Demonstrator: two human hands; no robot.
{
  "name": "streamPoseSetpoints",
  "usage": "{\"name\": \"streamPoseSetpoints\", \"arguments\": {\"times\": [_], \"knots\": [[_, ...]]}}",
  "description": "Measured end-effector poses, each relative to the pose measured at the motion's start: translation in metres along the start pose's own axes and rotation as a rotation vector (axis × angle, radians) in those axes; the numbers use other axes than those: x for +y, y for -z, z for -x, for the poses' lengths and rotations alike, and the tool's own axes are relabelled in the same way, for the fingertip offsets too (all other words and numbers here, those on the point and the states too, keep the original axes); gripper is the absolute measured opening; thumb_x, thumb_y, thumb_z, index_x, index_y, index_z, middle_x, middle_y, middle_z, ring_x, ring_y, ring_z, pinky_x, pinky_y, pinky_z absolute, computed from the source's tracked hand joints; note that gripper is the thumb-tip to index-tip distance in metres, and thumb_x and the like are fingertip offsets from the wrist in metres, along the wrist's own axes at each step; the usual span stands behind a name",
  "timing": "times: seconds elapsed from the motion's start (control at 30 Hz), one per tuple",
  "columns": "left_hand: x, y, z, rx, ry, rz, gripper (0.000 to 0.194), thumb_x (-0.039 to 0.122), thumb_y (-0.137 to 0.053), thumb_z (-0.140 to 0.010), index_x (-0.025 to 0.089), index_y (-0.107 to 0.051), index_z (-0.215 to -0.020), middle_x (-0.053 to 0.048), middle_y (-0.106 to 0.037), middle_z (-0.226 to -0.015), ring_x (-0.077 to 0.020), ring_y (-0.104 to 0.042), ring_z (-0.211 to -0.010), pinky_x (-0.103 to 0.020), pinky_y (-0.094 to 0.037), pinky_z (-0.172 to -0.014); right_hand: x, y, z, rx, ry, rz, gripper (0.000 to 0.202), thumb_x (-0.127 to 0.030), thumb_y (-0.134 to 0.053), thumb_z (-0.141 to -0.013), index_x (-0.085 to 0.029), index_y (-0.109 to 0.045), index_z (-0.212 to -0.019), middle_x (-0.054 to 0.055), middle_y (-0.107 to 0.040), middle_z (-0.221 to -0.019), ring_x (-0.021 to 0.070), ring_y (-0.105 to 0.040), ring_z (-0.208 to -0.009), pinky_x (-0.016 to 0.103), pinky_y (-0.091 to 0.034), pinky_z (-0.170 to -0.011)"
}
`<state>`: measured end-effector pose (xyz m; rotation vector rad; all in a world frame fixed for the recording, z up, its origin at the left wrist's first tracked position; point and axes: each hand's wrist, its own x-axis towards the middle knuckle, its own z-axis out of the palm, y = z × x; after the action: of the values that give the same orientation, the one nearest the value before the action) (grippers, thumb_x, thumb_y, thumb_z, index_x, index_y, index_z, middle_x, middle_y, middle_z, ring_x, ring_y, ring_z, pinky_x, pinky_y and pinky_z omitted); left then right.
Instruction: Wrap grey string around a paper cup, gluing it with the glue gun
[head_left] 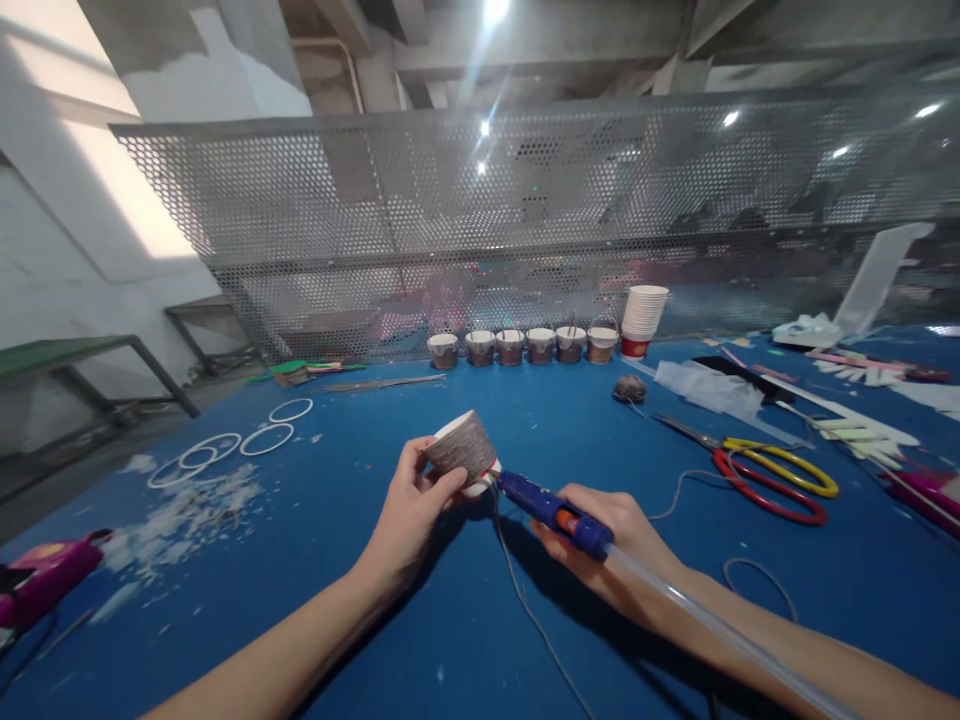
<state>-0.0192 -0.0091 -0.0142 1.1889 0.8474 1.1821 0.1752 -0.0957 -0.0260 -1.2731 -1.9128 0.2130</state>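
Observation:
My left hand (pixel 421 492) grips a paper cup (pixel 463 447) wrapped in grey-brown yarn, tilted on its side above the table. White and a bit of red show at the cup's unwrapped end. In my right hand (pixel 611 525) is a blue glue gun (pixel 546 503), its nozzle at that end of the cup; whether it touches, I cannot tell. A long clear glue stick (pixel 701 608) runs out of its back. A loose strand of yarn (pixel 521 590) hangs from the cup and trails toward the table's near edge.
Several wrapped cups (pixel 510 348) line the back beside a paper cup stack (pixel 643 318). To the right lie a yarn ball (pixel 628 389), scissors (pixel 772 475) and glue sticks (pixel 859 440). White rings (pixel 268 440), scraps (pixel 184 515) and a magenta tool (pixel 52 577) are left. A perforated metal screen (pixel 315 220) stands behind.

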Motion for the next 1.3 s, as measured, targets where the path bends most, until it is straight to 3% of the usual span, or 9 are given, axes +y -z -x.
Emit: {"name": "streamPoseSetpoints", "arguments": {"times": [0.13, 0.4, 0.53, 0.7, 1.3], "knots": [[0.001, 0.000, 0.000, 0.037, 0.022, 0.005, 0.041, 0.024, -0.077, -0.064, 0.022, -0.051, -0.095, 0.001, -0.061, -0.090, -0.0163, -0.067, -0.077, -0.027, -0.058, -0.062, -0.002, 0.000, -0.001, -0.030, -0.015, -0.004, 0.025, -0.037, -0.049, -0.088, -0.018, -0.057, -0.073, 0.004, -0.063, -0.065, 0.0122, -0.054, -0.051, 0.023, -0.038, -0.051], [0.005, -0.001, 0.000, 0.012, 0.035, 0.020, 0.036, 0.022, -0.073, -0.066, 0.021, -0.054, -0.096, -0.002, -0.063, -0.096, -0.0184, -0.065, -0.080, -0.029, -0.057, -0.061, -0.003, -0.002, -0.004, 0.083, -0.075, 0.019, 0.027, -0.033, -0.053, -0.084, -0.021, -0.047, -0.061, -0.002, -0.053, -0.052, 0.0095, -0.043, -0.044, 0.022, -0.032, -0.045], [0.005, -0.001, 0.000, 0.004, 0.054, 0.019, 0.034, 0.021, -0.070, -0.068, 0.021, -0.052, -0.096, 0.000, -0.062, -0.091, -0.0160, -0.063, -0.074, -0.030, -0.057, -0.063, -0.006, -0.002, -0.005, 0.061, -0.051, -0.008, 0.027, -0.035, -0.052, -0.085, -0.020, -0.049, -0.062, -0.002, -0.053, -0.054, 0.0093, -0.042, -0.045, 0.022, -0.033, -0.046], [0.004, 0.001, -0.001, -0.029, 0.045, 0.039, 0.033, 0.020, -0.067, -0.070, 0.021, -0.052, -0.099, 0.000, -0.062, -0.091, -0.0140, -0.062, -0.070, -0.029, -0.055, -0.061, -0.012, 0.004, -0.007, 0.041, -0.188, -0.038, 0.032, -0.035, -0.052, -0.084, -0.020, -0.044, -0.057, -0.003, -0.046, -0.051, 0.0084, -0.036, -0.045, 0.021, -0.030, -0.043], [0.007, 0.004, -0.003, -0.047, 0.097, 0.078, 0.038, 0.020, -0.063, -0.066, 0.020, -0.055, -0.103, -0.004, -0.065, -0.097, -0.0207, -0.064, -0.078, -0.034, -0.056, -0.061, -0.017, 0.011, -0.010, -0.008, -0.291, -0.205, 0.032, -0.036, -0.054, -0.081, -0.020, -0.041, -0.057, -0.004, -0.042, -0.052, 0.0082, -0.034, -0.047, 0.022, -0.027, -0.042]]}}
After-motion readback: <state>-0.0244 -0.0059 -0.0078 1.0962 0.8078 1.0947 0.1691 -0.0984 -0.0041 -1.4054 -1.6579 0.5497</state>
